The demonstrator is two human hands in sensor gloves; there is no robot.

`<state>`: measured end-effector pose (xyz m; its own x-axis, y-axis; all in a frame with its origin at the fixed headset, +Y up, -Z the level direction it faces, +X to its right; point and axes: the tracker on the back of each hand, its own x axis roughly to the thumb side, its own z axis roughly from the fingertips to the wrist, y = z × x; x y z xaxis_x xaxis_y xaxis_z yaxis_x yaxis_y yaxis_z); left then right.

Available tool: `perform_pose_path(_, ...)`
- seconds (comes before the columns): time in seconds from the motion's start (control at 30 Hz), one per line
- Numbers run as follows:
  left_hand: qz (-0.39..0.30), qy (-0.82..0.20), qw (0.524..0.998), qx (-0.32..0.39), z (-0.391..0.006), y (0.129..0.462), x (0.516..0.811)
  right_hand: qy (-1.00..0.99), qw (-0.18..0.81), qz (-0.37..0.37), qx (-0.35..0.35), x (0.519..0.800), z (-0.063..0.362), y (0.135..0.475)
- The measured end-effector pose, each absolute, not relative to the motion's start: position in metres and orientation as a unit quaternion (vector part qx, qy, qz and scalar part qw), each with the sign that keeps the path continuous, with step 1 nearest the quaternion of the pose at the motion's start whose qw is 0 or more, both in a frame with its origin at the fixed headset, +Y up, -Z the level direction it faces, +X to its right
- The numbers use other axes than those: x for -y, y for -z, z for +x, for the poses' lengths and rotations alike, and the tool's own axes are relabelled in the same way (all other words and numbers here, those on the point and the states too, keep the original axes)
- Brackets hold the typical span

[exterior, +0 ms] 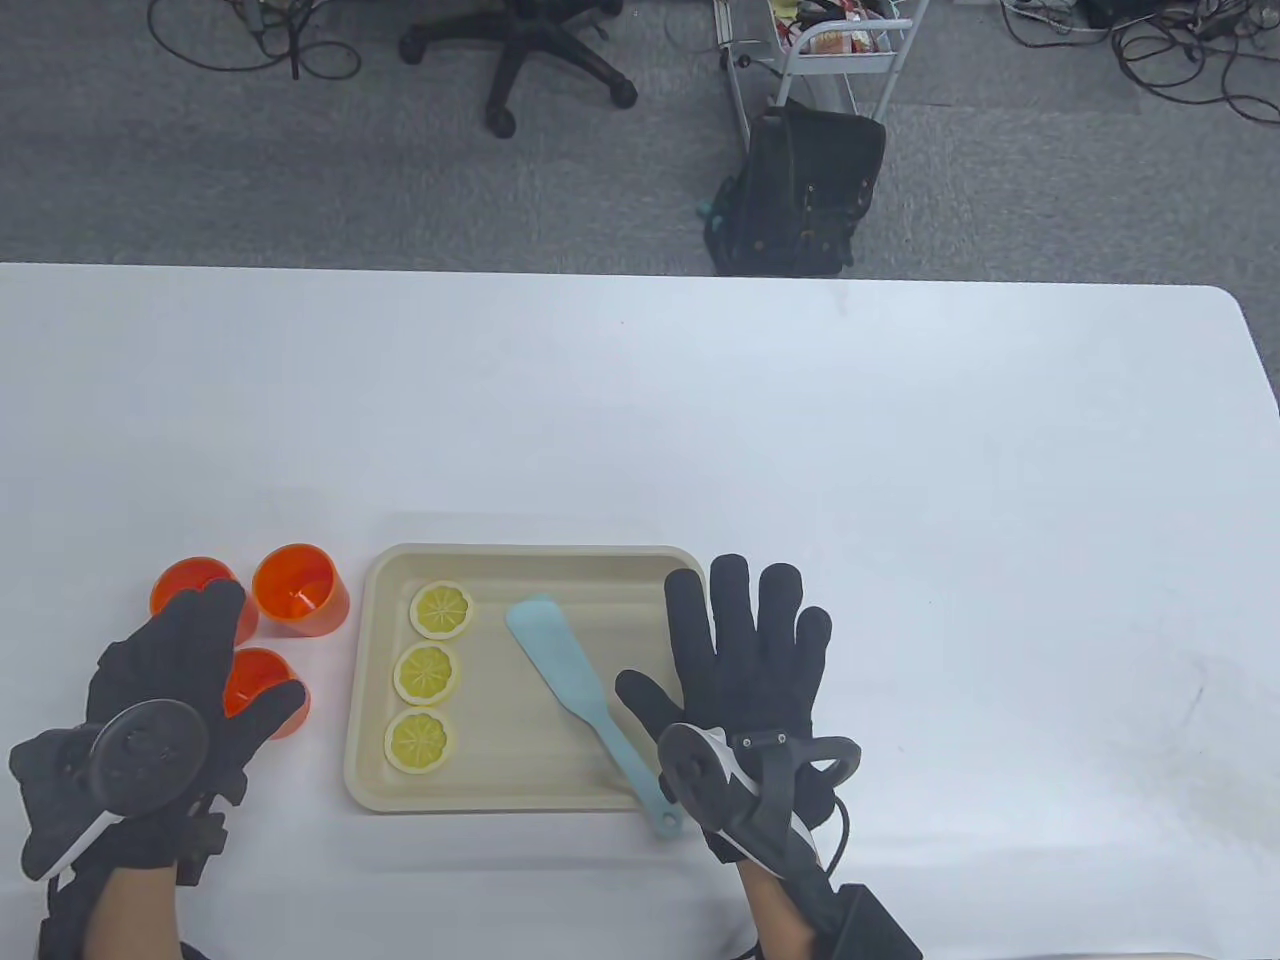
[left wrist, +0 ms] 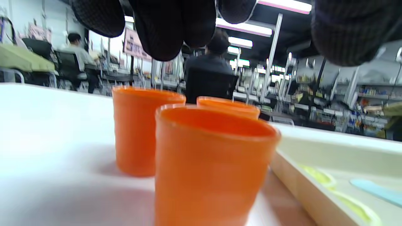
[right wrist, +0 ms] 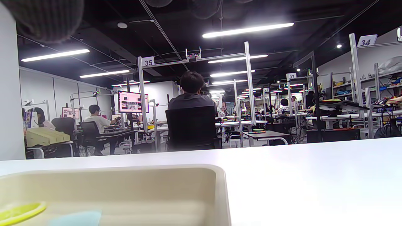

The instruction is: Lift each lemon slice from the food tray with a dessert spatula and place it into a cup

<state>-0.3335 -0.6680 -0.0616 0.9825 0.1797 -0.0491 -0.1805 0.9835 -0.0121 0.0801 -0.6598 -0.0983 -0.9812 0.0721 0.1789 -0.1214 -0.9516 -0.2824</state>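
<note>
A beige food tray (exterior: 530, 562) holds three lemon slices (exterior: 442, 609) (exterior: 427, 673) (exterior: 418, 741) in a column on its left side. A light blue dessert spatula (exterior: 570, 680) lies diagonally in the tray, its handle end over the near rim. Three orange cups (exterior: 296, 588) (exterior: 190, 585) (exterior: 262, 680) stand left of the tray. My left hand (exterior: 200, 660) hovers over the cups with fingers loosely extended, holding nothing. My right hand (exterior: 745, 640) lies flat and spread at the tray's right edge, just right of the spatula handle. The nearest cup (left wrist: 210, 163) fills the left wrist view.
The white table (exterior: 900, 450) extends far right and back. Beyond its far edge stand an office chair (exterior: 520, 50), a black bag (exterior: 800, 195) and a cart. The tray corner (right wrist: 216, 175) shows in the right wrist view.
</note>
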Motion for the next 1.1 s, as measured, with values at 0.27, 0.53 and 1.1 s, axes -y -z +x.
perform_pose_path(0.27, -0.177, -0.066, 0.981, -0.048, -0.332, 0.075, 0.692, -0.985, 0.042, 0.083, 0.143, 0.660, 0.081, 0.099)
perform_pose_path(0.53, -0.186, -0.040, 0.981, -0.045, -0.329, 0.079, 0.698, -0.987, 0.037, 0.088, 0.129, 0.660, 0.080, 0.100)
perform_pose_path(1.1, 0.030, -0.114, 0.985, 0.122, -0.291, 0.052, 0.646, -0.979, 0.119, 0.141, 0.085, 0.651, 0.072, 0.095)
